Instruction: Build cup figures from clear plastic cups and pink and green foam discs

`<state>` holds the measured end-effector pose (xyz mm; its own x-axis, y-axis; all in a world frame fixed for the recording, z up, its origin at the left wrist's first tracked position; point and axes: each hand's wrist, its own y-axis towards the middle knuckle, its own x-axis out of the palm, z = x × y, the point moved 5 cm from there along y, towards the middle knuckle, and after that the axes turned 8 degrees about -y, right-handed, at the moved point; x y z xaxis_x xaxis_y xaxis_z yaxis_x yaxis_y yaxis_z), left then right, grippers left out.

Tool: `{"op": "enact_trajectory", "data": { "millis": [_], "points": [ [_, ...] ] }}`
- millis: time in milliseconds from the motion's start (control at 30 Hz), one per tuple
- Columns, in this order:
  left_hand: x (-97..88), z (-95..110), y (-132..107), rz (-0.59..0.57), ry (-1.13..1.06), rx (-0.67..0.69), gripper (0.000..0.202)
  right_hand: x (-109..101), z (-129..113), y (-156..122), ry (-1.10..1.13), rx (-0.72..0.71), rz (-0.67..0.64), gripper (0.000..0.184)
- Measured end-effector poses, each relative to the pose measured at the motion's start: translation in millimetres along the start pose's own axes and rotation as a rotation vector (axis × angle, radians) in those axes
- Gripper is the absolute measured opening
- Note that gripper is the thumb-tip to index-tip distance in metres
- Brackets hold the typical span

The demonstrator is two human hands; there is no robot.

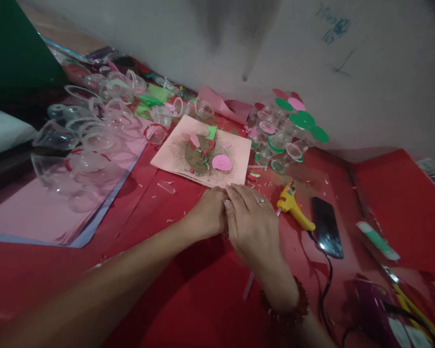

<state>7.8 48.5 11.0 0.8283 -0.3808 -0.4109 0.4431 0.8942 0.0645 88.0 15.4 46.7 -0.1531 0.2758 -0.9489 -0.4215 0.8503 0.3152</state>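
My left hand (214,211) and my right hand (252,220) are pressed together above the red table surface (159,299). The fingers of my left hand are curled and mostly hidden under my right hand. My right fingers lie close together and bend over the left ones; whatever is between the hands is hidden. Just beyond them lies a pink paper sheet (170,150) bearing brown powder (195,159), paper scraps and a pink disc (222,163). A yellow glue gun (293,208) rests to the right of my right hand.
Clear plastic cups (94,137) crowd the left, some on stacked pink sheets (32,208). More cups with green and pink discs (302,120) stand by the wall. At right are a black phone (326,227), a cable (326,290), a green-and-white tube (377,240) and yellow-handled scissors (408,302).
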Motion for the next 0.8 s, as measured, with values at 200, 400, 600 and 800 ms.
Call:
{"op": "enact_trajectory", "data": {
  "millis": [200, 400, 600, 800],
  "points": [
    [-0.4, 1, 1, -0.027, -0.055, 0.001, 0.02, -7, 10, -6, 0.143, -0.009, -0.015, 0.045],
    [2.6, -2, 3, -0.093, 0.064, -0.125, 0.012, -26, 39, -18, 0.323, -0.006, 0.109, 0.044],
    [-0.1, 0, -1, -0.038, -0.019, -0.056, 0.014, -2, 37, -15, 0.417, 0.006, 0.029, 0.036],
    [-1.1, -1, -2, -0.041, -0.001, -0.104, 0.015, 7, 33, -14, 0.449, 0.087, 0.043, 0.034]
  ]
}}
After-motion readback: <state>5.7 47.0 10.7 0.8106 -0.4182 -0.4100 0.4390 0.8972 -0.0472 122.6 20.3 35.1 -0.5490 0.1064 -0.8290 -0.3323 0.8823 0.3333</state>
